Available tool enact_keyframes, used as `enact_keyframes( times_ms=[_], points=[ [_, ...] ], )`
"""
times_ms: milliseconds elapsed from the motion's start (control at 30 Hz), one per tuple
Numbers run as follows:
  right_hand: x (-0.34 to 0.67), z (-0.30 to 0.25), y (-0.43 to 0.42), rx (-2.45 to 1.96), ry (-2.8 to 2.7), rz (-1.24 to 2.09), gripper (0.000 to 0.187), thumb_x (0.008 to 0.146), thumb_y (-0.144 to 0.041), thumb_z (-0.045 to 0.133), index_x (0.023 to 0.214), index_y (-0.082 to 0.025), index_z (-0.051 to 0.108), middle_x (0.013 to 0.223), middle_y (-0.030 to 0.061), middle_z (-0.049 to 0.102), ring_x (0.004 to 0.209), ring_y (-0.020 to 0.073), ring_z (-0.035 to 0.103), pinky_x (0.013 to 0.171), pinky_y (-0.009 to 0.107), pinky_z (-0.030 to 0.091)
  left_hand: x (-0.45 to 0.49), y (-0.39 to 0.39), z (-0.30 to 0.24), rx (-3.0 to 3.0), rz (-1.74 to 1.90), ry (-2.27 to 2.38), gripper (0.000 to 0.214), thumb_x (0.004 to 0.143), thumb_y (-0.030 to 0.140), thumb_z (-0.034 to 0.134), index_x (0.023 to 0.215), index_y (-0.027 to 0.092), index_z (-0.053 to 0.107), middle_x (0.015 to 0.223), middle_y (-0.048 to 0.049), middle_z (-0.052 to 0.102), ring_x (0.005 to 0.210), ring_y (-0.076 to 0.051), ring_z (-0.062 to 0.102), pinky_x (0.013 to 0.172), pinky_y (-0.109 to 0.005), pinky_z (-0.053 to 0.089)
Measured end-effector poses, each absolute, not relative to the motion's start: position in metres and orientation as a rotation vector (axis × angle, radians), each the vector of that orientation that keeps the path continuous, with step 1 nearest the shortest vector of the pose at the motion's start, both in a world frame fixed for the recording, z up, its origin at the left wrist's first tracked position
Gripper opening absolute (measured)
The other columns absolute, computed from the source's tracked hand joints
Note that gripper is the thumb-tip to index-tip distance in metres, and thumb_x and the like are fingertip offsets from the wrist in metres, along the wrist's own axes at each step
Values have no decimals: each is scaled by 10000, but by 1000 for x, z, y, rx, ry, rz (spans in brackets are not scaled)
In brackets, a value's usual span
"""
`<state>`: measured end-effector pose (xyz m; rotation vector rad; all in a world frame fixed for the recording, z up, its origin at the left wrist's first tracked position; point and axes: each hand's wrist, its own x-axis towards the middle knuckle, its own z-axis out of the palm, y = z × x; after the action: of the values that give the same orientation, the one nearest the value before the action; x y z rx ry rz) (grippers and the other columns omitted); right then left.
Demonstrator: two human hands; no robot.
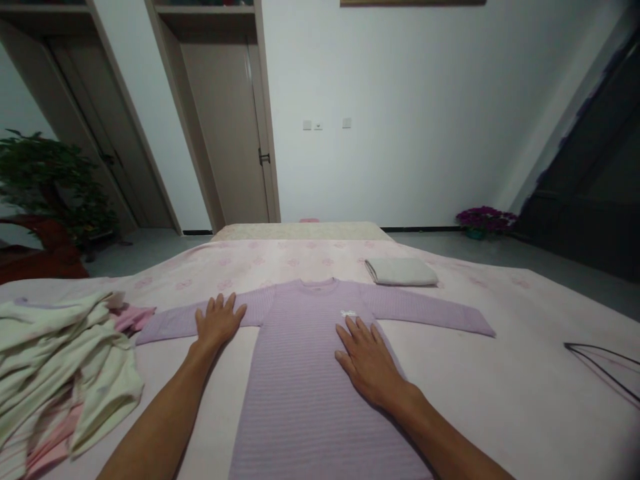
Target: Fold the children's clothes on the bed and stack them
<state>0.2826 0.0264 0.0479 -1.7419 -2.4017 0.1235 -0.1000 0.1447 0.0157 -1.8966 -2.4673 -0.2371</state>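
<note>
A lilac ribbed sweater lies spread flat on the pink bed cover, sleeves out to both sides. My left hand rests flat on its left sleeve near the shoulder, fingers stretched out. My right hand lies flat on the sweater's chest, just below a small white bow, fingers apart. Neither hand holds anything.
A heap of cream and pink clothes lies at the bed's left edge. A folded grey-white garment sits beyond the right sleeve. A dark hanger lies at far right. A potted plant, doors and purple flowers stand beyond the bed.
</note>
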Motion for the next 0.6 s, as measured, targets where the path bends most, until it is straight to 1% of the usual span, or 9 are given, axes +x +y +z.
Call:
enact_keyframes(
  times_ms=[67,100,200,267,333,433,467,533,600],
  points=[
    [285,51,25,-1733,-2383,132,571,1006,-484,395,1506,-214,444,1616,121,303,1506,336,217,1206,578,171,-106,143,14,-1785,-253,-2543,725,957,623,211,1547,229,357,1638,-166,256,1496,-399,215,1131,-668,172],
    [288,52,26,-1726,-2364,134,549,1008,-466,394,1486,-207,472,1602,121,338,1497,326,251,1204,556,198,-108,142,13,-1735,-265,-2568,720,959,616,205,1543,226,362,1634,-168,265,1492,-403,221,1128,-669,175],
    [300,56,32,-1722,-2242,141,480,1019,-391,357,1398,-181,565,1512,120,489,1416,266,420,1173,458,309,-111,135,15,-1631,-300,-2568,672,976,561,200,1499,207,430,1589,-191,346,1454,-412,295,1113,-666,199],
    [311,58,38,-1736,-2141,137,479,1026,-363,319,1375,-167,582,1464,118,544,1359,231,491,1152,413,348,-104,128,20,-1634,-307,-2508,637,987,515,206,1450,179,486,1542,-211,411,1415,-417,357,1104,-663,217],
    [321,58,45,-1753,-2098,106,504,1026,-363,300,1418,-155,539,1495,125,508,1389,228,456,1169,419,323,-87,118,26,-1747,-308,-2400,607,997,472,218,1431,159,504,1525,-211,437,1405,-414,376,1109,-650,229],
    [330,55,49,-1775,-2208,72,575,1021,-421,303,1512,-145,417,1595,140,348,1493,260,279,1212,500,209,-49,98,31,-2074,-355,-2185,584,1013,437,232,1472,162,465,1568,-179,397,1459,-375,317,1153,-589,233],
    [332,53,48,-1777,-2266,76,602,1019,-450,300,1530,-142,386,1613,143,304,1509,268,231,1217,519,175,-34,89,31,-2195,-383,-2107,586,1017,442,236,1492,166,442,1584,-167,376,1477,-356,297,1168,-559,236],
    [332,50,45,-1776,-2364,93,648,1018,-503,288,1543,-130,358,1630,149,249,1523,275,176,1222,526,135,-8,71,29,-2417,-429,-1941,612,1018,492,249,1520,179,403,1600,-150,354,1494,-328,277,1184,-524,246],
    [332,48,41,-1780,-2407,97,676,1017,-531,272,1550,-121,340,1636,152,225,1528,276,151,1224,518,122,12,52,25,-2569,-428,-1803,639,1009,546,269,1526,193,399,1595,-149,363,1493,-326,284,1186,-531,255]
  ],
)
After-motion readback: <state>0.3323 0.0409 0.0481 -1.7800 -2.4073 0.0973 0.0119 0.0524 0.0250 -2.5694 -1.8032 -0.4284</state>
